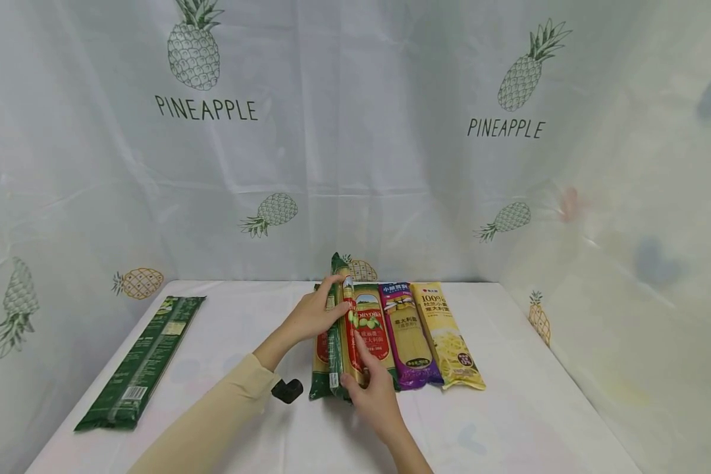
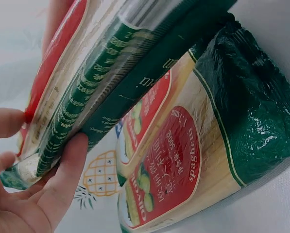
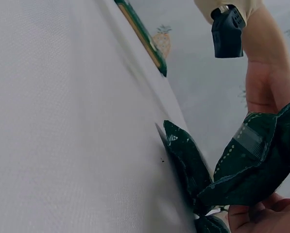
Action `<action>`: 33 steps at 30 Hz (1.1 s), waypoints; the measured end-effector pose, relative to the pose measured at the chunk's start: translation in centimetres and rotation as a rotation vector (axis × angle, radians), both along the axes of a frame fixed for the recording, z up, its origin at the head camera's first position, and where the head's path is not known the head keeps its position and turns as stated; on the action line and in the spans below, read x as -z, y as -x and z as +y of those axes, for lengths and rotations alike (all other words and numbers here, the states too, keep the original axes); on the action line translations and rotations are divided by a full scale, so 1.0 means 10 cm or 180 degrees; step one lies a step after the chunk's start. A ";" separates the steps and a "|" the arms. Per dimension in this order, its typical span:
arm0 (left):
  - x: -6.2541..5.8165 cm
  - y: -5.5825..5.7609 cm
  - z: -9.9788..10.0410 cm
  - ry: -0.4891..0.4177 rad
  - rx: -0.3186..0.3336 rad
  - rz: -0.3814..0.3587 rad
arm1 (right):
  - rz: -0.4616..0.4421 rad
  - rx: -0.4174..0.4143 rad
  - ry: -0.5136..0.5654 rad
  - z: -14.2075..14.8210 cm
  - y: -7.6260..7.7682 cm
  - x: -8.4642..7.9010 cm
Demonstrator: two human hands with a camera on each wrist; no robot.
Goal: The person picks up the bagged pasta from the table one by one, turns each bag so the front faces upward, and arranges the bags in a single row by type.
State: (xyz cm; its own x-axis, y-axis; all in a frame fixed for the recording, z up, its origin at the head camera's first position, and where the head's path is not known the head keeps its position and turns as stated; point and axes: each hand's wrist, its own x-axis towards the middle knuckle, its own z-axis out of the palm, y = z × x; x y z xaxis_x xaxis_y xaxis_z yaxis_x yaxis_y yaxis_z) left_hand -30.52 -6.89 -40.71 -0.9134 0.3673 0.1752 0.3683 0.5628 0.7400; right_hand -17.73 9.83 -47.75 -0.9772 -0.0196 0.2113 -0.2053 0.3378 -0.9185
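Note:
My left hand (image 1: 315, 315) grips the far end of a green-and-red spaghetti pack (image 1: 353, 345), its thumb on the green side in the left wrist view. Lower down, my right hand (image 1: 374, 395) holds the near end of the same pack between thumb and fingers. This pack stands turned on its edge, overlapping two like packs that lie flat, one on its left (image 1: 321, 375) and one on its right (image 1: 374, 329). In the right wrist view, the held pack's crimped green end (image 3: 251, 160) is raised over the table's near side.
A purple pasta pack (image 1: 411, 336) and a yellow pasta pack (image 1: 448, 336) lie side by side to the right. Another green pack (image 1: 142, 362) lies back side up at the table's left edge. A pineapple-print curtain (image 1: 355, 164) hangs behind the white table (image 1: 503, 428).

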 end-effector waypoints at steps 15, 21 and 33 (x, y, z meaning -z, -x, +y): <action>0.04 0.00 0.01 -0.0419 -0.0138 -0.0269 | 0.0031 -0.0133 -0.0090 -0.01 -0.02 -0.03; 0.08 -0.01 0.00 -0.0524 -0.0136 -0.0358 | -0.0184 -0.0226 -0.0035 -0.02 -0.02 -0.03; 0.06 0.02 -0.06 -0.0788 -0.0089 -0.0420 | -0.0997 -0.0724 0.0842 0.18 0.04 -0.09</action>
